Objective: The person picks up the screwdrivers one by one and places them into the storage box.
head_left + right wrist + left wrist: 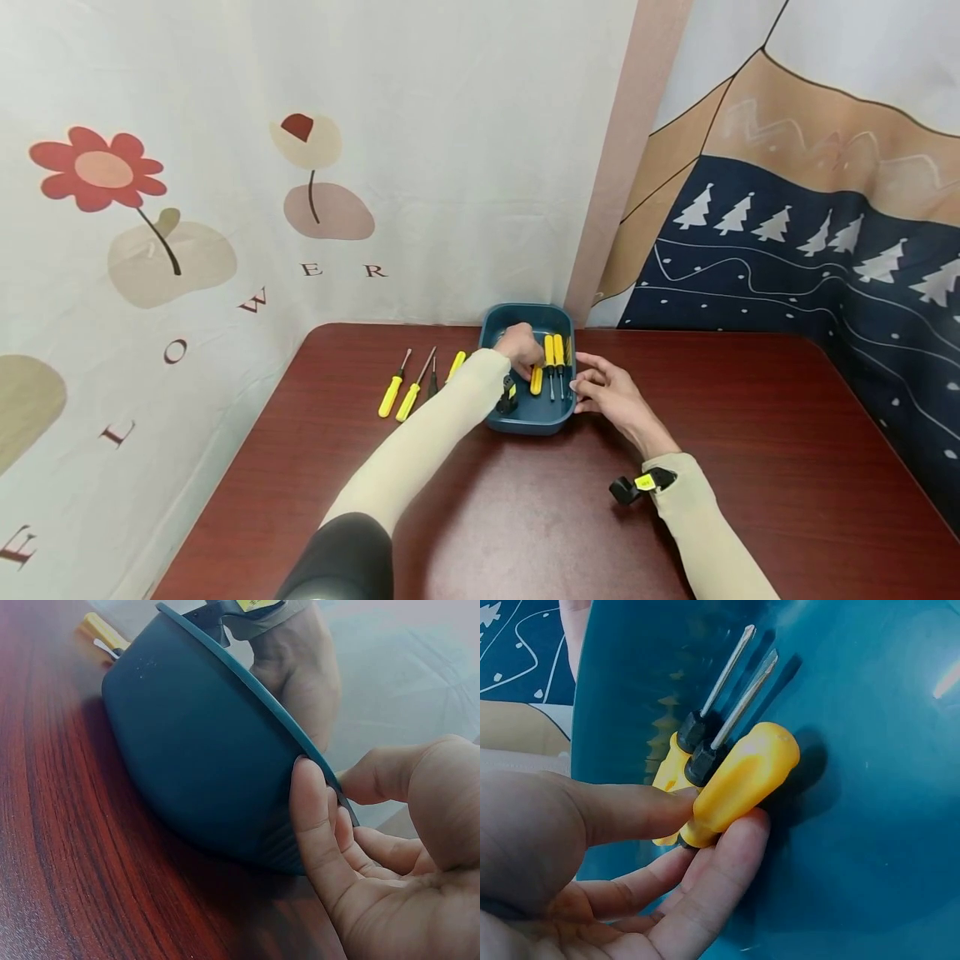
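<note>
A dark blue plastic box (528, 427) stands at the table's back edge. Inside it, my left hand (519, 346) pinches a screwdriver by its yellow handle (746, 776) between thumb and fingers; its shaft is hidden. Beside that handle, along the box's right wall, lie two more yellow-handled screwdrivers (553, 354) with black collars, their tips toward me. My right hand (611, 392) is at the box's right side. In the right wrist view, its thumb and fingers grip the rim (262, 694) from both sides.
Left of the box, two screwdrivers with yellow handles (399, 396) lie on the reddish-brown table (510, 517). Near them are a dark slim tool (433, 382) and another yellow handle (456, 365), partly behind the left sleeve. A printed curtain (450, 167) hangs behind the table.
</note>
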